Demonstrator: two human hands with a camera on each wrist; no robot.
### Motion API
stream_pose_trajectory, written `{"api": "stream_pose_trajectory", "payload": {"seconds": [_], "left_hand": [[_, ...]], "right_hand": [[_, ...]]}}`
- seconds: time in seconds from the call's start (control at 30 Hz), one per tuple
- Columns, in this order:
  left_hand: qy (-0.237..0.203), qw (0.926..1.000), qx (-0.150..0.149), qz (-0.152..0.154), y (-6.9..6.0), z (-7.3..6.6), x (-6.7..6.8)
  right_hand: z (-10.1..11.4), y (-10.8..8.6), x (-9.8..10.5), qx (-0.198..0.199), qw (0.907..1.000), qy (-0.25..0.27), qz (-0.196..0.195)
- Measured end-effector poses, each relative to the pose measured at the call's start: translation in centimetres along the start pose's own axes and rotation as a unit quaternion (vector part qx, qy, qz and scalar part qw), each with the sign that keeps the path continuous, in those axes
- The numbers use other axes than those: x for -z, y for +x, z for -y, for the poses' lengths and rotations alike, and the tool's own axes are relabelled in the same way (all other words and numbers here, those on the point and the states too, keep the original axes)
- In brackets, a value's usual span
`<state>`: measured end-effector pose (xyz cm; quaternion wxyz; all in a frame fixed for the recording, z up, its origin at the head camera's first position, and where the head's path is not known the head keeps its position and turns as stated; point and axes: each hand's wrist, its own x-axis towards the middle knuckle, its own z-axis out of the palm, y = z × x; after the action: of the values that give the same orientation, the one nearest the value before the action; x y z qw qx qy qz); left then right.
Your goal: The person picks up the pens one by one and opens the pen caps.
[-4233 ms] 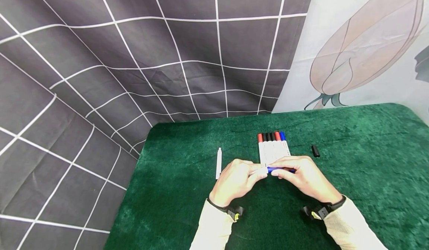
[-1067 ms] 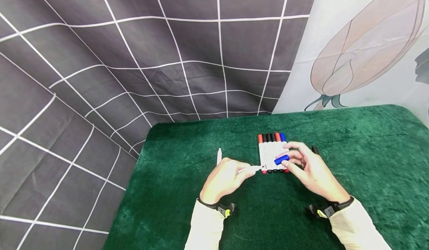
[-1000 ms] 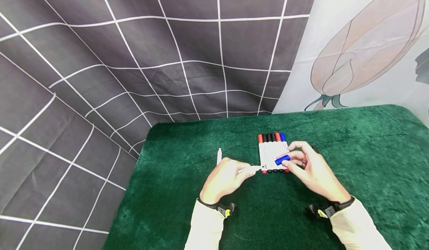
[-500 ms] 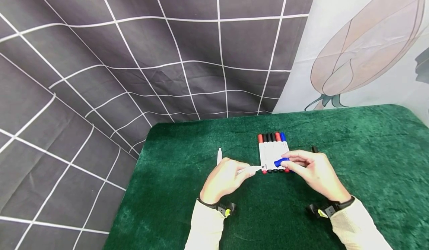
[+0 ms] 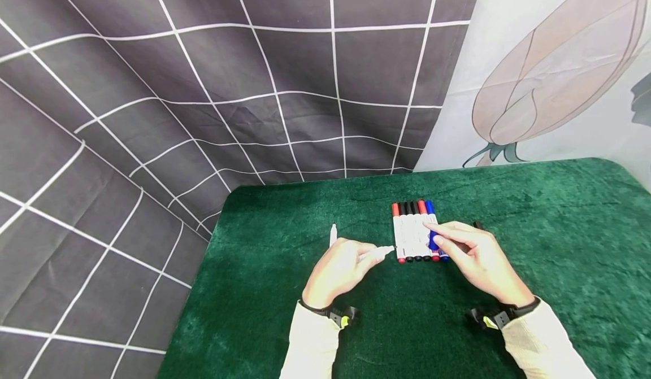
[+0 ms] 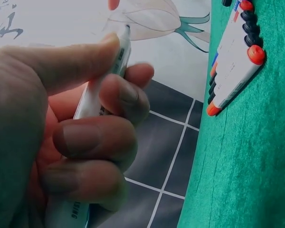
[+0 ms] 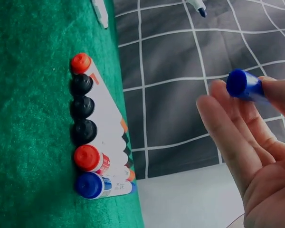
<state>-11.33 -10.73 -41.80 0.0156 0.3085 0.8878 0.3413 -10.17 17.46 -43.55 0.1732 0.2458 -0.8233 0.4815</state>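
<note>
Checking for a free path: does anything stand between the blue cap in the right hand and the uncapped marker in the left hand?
Nothing visible does: open air separates the blue cap from the uncapped marker; the row of markers lies below on the green cloth.

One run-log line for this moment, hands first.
left hand: holds uncapped marker | right hand: pinches blue cap | capped markers: side by side on green cloth
</note>
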Motion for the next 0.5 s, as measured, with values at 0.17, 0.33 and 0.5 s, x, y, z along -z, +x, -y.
{"api": "stream_pose_trajectory", "payload": {"seconds": [0.17, 0.33, 0.5], "left_hand": [[0.027, 0.9991, 0.006, -0.033, 0.03, 0.13, 0.08], [0.065, 0.9941, 0.024, -0.083, -0.08, 0.34, 0.15], [0.075, 0.9850, 0.054, -0.146, -0.16, 0.59, 0.13]], "right_hand": [[-0.21, -0.01, 0.01, 0.001, 1.0000, -0.007, 0.003], [-0.38, 0.01, 0.18, -0.011, 0.9984, -0.056, -0.001], [-0.55, 0.13, 0.38, -0.032, 0.9955, -0.089, -0.004]]}}
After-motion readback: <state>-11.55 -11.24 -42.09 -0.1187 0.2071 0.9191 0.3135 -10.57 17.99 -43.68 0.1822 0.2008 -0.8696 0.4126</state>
